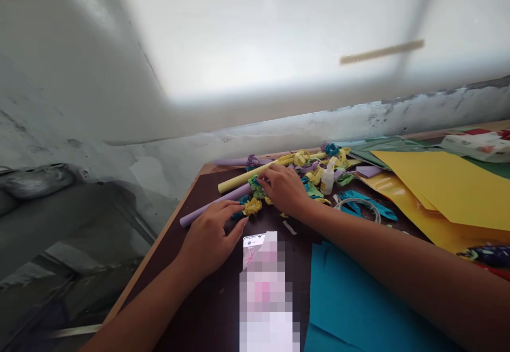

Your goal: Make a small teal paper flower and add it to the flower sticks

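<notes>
My left hand (pixel 211 232) rests low over the dark tabletop with its thumb and fingers apart. Its fingertips reach the left edge of a yellow paper flower (pixel 252 207), beside a partly covered blue one. Just beyond, my right hand (pixel 287 188) is curled, fingertips closed at a green and blue paper flower (pixel 255 187); the hand hides part of it. A purple paper tube (pixel 211 206) runs behind my left hand toward that flower, and a yellow paper tube (pixel 239 179) lies parallel behind it.
A small white glue bottle (pixel 327 179) stands amid curled paper strips. Right of it are a tape roll (pixel 360 206) and yellow sheets (pixel 446 187). Blue paper (pixel 342 299) lies under my right forearm. A lit phone (pixel 253 245), partly blurred, sits in front. A wall rises behind the table.
</notes>
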`<state>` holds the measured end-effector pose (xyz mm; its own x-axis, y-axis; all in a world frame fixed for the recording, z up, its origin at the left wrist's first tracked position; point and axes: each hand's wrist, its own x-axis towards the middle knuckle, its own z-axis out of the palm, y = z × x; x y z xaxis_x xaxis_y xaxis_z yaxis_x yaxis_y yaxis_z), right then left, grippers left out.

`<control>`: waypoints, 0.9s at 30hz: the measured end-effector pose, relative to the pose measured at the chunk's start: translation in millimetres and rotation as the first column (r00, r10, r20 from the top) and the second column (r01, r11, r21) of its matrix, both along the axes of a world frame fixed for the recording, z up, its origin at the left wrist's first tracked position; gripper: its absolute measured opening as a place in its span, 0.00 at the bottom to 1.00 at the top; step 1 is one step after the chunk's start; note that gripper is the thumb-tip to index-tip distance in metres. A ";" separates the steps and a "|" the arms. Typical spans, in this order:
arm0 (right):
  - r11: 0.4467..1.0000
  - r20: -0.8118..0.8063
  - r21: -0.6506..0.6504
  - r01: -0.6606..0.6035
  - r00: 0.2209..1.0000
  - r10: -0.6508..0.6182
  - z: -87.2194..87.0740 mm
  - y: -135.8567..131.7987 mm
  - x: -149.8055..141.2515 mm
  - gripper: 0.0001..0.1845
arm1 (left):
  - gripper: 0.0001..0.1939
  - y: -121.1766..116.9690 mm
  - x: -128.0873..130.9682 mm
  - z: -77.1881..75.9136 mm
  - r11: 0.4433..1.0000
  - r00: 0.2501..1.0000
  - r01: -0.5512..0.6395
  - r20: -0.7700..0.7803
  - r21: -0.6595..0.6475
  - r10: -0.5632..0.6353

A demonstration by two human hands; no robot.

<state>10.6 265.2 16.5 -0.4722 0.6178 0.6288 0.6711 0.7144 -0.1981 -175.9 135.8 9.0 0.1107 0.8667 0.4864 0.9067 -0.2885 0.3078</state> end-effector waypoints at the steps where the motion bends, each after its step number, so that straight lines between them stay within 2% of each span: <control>1: 1.000 0.008 0.005 0.002 1.000 -0.002 0.4 -0.5 -0.3 0.10 | 0.15 0.0 0.2 0.0 1.000 1.000 0.001 -0.001 0.000 -0.001; 10: 1.000 0.050 0.022 0.004 0.999 -0.005 2.4 -5.1 0.2 0.14 | 0.14 -2.6 -0.1 2.1 1.000 1.000 -0.004 0.005 0.005 0.004; 27: 0.997 0.057 0.065 0.036 0.998 -0.040 2.9 -2.0 0.1 0.10 | 0.14 -4.6 -2.5 7.5 1.000 1.000 -0.004 0.019 0.022 0.003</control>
